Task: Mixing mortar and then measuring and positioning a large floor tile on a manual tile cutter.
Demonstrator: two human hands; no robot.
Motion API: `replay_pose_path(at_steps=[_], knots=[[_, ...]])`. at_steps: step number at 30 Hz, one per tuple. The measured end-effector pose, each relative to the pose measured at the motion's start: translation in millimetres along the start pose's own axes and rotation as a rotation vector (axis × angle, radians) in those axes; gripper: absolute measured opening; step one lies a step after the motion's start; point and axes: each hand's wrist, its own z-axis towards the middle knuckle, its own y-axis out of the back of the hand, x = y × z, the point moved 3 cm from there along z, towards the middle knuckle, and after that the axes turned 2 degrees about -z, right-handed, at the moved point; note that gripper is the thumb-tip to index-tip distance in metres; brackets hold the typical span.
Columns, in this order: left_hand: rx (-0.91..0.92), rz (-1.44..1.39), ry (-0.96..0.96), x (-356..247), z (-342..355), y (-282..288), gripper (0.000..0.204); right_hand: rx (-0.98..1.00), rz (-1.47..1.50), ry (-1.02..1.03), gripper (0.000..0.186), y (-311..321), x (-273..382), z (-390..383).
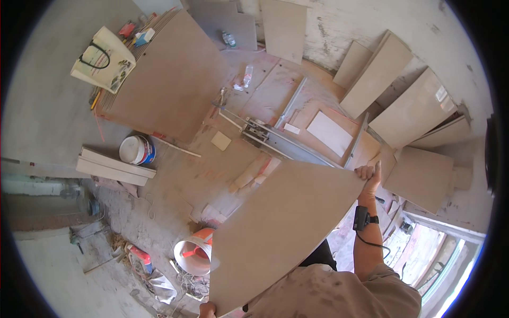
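Note:
A large beige tile (pixel 286 222) is held up in front of my body, one corner pointing away from me. My right hand (pixel 369 178) grips its far right edge, fingers bent over the rim and thumb raised beside it. At the near left corner, my left hand (pixel 208 309) closes on the edge; only part of it shows at the bottom of the picture. Just beyond the tile lies a long metal-railed tile cutter (pixel 260 131), with a white tile piece (pixel 328 133) resting on the boards beside its rail.
Cut tiles (pixel 376 74) lean along the right wall. A stack of large tiles (pixel 164 74) stands at the left, topped by a bag (pixel 108 59). An orange-and-white bucket (pixel 192 255) and a white-and-blue bucket (pixel 137 150) stand on the floor, near a plastic bottle (pixel 248 75).

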Motion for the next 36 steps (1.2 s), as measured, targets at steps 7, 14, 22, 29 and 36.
replay_pose_path(at_steps=[7, 14, 22, 29, 36], knots=[[0.008, -0.079, -0.158, 53, 48, -13, 0.036, -0.357, -0.474, 0.025, 0.035, 88, 18, -30], [-0.059, -0.186, -0.242, 29, 34, -41, 0.041, -0.345, -1.268, 0.265, 0.043, 363, -55, -72], [0.149, 0.12, -0.288, 3, -124, -64, 0.047, -0.726, -0.479, -0.628, 0.025, 342, -92, -228], [0.39, -0.214, -0.233, 65, -54, -148, 0.053, -0.272, -0.938, -0.602, 0.04, 491, -160, -274], [0.466, -0.433, -0.156, 123, -81, -225, 0.041, -0.476, -0.932, -0.921, 0.029, 487, -160, -364]])
